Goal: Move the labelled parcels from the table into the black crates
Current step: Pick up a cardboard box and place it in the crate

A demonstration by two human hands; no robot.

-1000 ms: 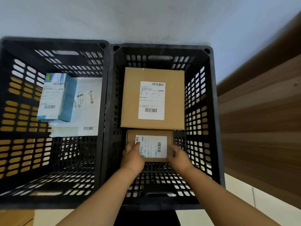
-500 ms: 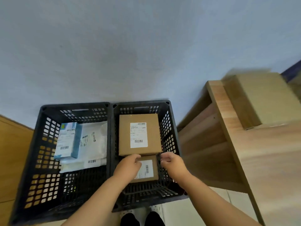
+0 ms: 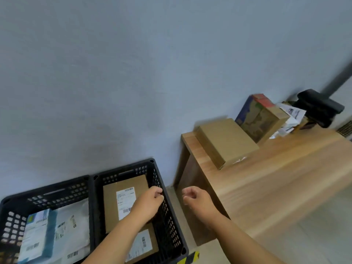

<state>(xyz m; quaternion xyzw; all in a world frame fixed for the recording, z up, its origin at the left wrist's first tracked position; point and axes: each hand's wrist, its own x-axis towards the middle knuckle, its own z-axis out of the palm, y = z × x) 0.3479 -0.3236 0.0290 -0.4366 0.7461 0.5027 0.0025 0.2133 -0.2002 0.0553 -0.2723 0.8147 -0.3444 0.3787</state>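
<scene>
Both hands, left hand (image 3: 150, 201) and right hand (image 3: 196, 200), are loosely curled, nothing held. The brown parcel (image 3: 226, 141) on the desk (image 3: 276, 178) is judged stiff and light; its 2 opposite edges should be gripped.

two bare forearms and hands, seen from above

the left hand (image 3: 149, 202) and right hand (image 3: 198, 201) wear no gloves, rings or watch; both forearms are uncovered up to the bottom edge of the view, with no sleeve showing. the picture is motion-blurred, so nails and finer marks cannot be made out.
</scene>
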